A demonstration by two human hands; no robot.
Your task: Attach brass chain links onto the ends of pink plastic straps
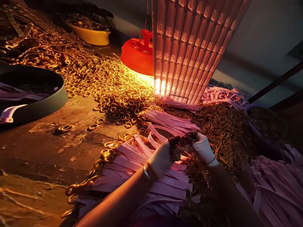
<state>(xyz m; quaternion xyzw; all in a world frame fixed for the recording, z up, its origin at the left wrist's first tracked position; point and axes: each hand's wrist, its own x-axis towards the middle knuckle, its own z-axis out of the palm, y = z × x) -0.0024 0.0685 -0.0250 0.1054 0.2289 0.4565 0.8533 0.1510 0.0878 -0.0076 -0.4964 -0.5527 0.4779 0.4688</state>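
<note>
Reaching over pink strips (165,189): left hand (163,157) just beside right hand (204,147), both gloved.
Fingers curled; grasp too dark to tell. Red lamp (137,56) above metal rings (113,90).

You have two gloved hands in view: one left hand (163,159) and one right hand (204,148). Around them you can count one red hanging lamp (137,58), one ribbed panel (189,47), one yellow tub (91,36) and one dark green tub (48,108). The brass-coloured rings (125,109) and pink straps (169,183) are too many for you to count.
</note>
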